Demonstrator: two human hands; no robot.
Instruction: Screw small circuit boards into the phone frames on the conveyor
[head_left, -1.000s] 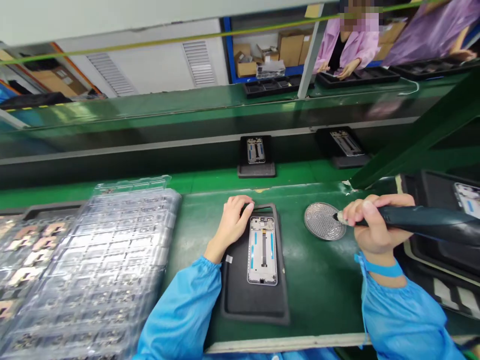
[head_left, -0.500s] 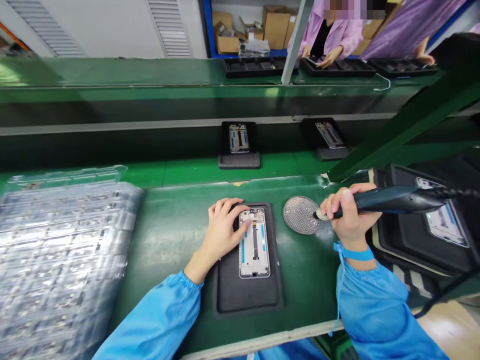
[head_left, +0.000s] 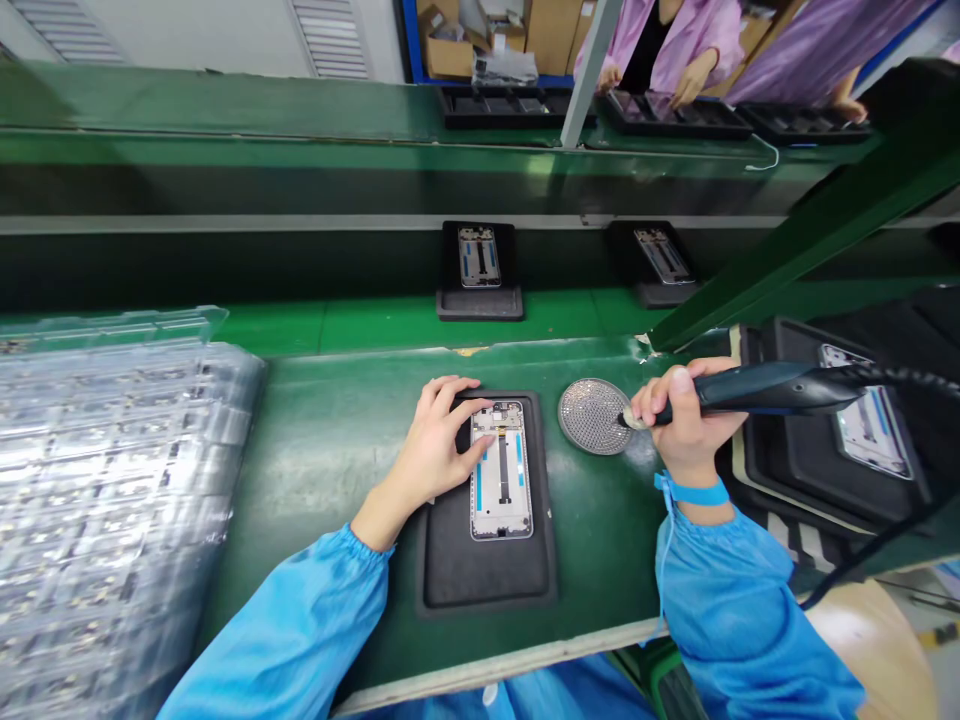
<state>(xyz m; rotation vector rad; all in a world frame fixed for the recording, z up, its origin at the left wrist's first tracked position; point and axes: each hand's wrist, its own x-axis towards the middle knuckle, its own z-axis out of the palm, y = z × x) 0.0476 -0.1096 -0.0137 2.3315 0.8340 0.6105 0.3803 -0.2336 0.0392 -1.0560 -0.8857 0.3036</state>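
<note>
A silver phone mid-frame (head_left: 502, 480) with blue strips and a dark flex cable lies in a black foam tray (head_left: 487, 585) on the bench. My left hand (head_left: 442, 435) holds its upper left part, the thumb on the frame and the index finger at the top edge; the other fingers reach over the tray's edge. My right hand (head_left: 686, 420) is closed around a black electric screwdriver (head_left: 765, 388), held nearly level. The screwdriver's tip is at the right side of a round screw plate (head_left: 592, 415) covered with small shiny dots.
Stacked clear plastic trays (head_left: 112, 500) fill the left side. Foam trays with another phone frame (head_left: 870, 420) are at right, near a green post (head_left: 810, 230). Two more frames in foam trays (head_left: 480, 305) lie beyond the bench. A co-worker in pink (head_left: 697, 50) handles black trays opposite.
The view has shifted slightly, moving the bench things up and left in the picture. Both hands keep their holds; the screwdriver tip stays by the plate. The co-worker's hand has moved over the tray.
</note>
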